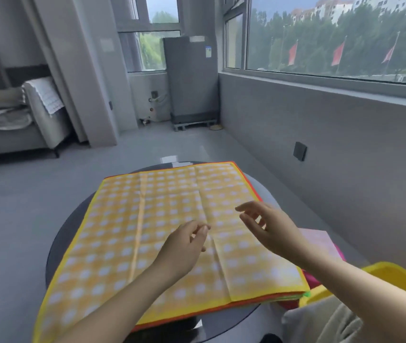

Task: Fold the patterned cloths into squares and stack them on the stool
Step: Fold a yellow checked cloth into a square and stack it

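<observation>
A yellow cloth (127,233) with a white checked dot pattern lies spread flat on top of a pile of unfolded cloths, whose orange and green edges (283,297) peek out beneath it. The pile covers a round dark glass table (58,243). My left hand (184,246) hovers over the cloth's middle with its fingers loosely curled, holding nothing. My right hand (266,224) floats just above the cloth to the right, fingers spread and relaxed. A folded pink cloth (320,243) lies at the right on a stack, partly hidden by my right forearm.
A yellow plastic stool or bin edge (382,273) stands at the lower right beside beige fabric (320,320). A grey wall with a socket (299,151) runs along the right. A sofa (24,120) stands far left, a grey fridge (189,78) at the back.
</observation>
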The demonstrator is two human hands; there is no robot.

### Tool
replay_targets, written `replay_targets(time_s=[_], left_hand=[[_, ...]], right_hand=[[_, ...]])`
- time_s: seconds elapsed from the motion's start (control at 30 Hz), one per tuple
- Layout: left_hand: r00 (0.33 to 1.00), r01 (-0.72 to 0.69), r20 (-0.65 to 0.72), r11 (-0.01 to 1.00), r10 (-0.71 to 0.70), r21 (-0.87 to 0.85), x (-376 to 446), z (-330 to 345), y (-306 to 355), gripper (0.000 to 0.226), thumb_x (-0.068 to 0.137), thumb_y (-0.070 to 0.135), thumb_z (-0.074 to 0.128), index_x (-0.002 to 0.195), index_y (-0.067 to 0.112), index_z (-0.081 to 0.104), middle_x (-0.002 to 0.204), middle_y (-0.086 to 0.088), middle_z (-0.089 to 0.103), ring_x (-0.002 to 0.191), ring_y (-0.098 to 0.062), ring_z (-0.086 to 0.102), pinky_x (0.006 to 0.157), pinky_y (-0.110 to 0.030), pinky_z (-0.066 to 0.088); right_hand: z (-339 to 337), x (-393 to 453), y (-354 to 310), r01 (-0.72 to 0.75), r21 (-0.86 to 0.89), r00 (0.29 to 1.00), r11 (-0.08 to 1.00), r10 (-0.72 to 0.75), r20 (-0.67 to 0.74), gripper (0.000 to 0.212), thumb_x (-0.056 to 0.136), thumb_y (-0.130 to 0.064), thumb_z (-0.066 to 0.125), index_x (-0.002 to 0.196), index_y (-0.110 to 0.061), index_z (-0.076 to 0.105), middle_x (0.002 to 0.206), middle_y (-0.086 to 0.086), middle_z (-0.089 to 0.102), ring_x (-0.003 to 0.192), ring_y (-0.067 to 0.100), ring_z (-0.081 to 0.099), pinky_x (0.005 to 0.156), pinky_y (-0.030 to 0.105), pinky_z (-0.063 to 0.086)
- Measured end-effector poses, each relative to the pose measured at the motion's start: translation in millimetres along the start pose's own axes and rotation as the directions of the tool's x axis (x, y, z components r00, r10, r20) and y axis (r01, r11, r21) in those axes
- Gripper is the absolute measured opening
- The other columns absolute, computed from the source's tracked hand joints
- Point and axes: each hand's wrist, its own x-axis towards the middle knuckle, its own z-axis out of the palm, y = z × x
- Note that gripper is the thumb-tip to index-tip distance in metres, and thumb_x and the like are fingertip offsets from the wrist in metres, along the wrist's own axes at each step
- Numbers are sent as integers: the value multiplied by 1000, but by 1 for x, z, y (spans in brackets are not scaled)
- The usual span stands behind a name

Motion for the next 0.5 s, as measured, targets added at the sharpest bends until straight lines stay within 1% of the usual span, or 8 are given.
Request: replay_targets(time_s=[0.07,0.1,0.17,0.23,0.3,0.4,0.43,0.5], left_hand=[[998,47,37,998,-48,36,-16,-9,-19,20,99,34,40,108,34,58,104,12,58,89,-1,60,72,-19,47],[997,61,52,997,-64,56,-22,-12,-27,19,98,34,43,107,34,60,104,12,58,90,0,59,72,-17,45],[994,76,76,995,-81,71,-31,-13,-38,17,96,32,49,104,36,63,106,12,59,94,2,57,77,-12,45],[992,63,109,996,-69,60,-38,-11,-43,15,93,30,54,98,39,65,104,13,59,92,5,55,81,-11,44],[987,34,151,996,-45,77,-43,-8,-44,13,90,31,58,95,39,67,101,16,57,92,8,51,82,-8,39],[978,-8,207,995,-13,101,-49,-8,-50,9,86,36,65,90,39,71,108,24,56,110,10,42,96,-12,31],[973,-13,229,996,-8,93,-50,-9,-52,7,84,37,67,89,40,71,111,27,55,114,11,40,98,-11,29],[962,-24,272,997,3,73,-53,-12,-55,10,80,38,72,89,39,72,116,30,53,118,15,36,97,-2,25]], right_hand=[[15,-3,-4,38,-30,994,999,-34,107,21,93,-34,51,108,-27,63,82,-22,53,75,-7,51,67,10,37],[22,-4,-5,56,-46,986,997,-48,160,21,92,-36,51,108,-28,62,83,-20,55,77,-4,51,69,13,40],[33,-9,-7,92,-76,961,993,-68,270,23,92,-40,49,109,-30,62,90,-15,59,83,0,52,74,20,46],[42,-15,-10,137,-94,923,986,-92,374,27,91,-44,48,109,-31,63,95,-16,59,88,0,50,77,20,46],[48,-21,-11,203,-91,891,975,-146,429,31,88,-52,46,107,-34,64,96,-16,57,91,2,47,78,19,43],[53,-26,-10,247,-59,857,967,-190,478,40,81,-62,42,104,-39,65,100,-16,54,95,4,45,83,17,39],[53,-28,-10,251,-37,846,967,-200,494,40,80,-63,44,105,-40,65,101,-16,54,97,4,44,85,16,38],[54,-32,-11,267,1,823,964,-228,520,40,79,-66,50,107,-41,63,105,-16,51,100,4,42,90,14,34]])
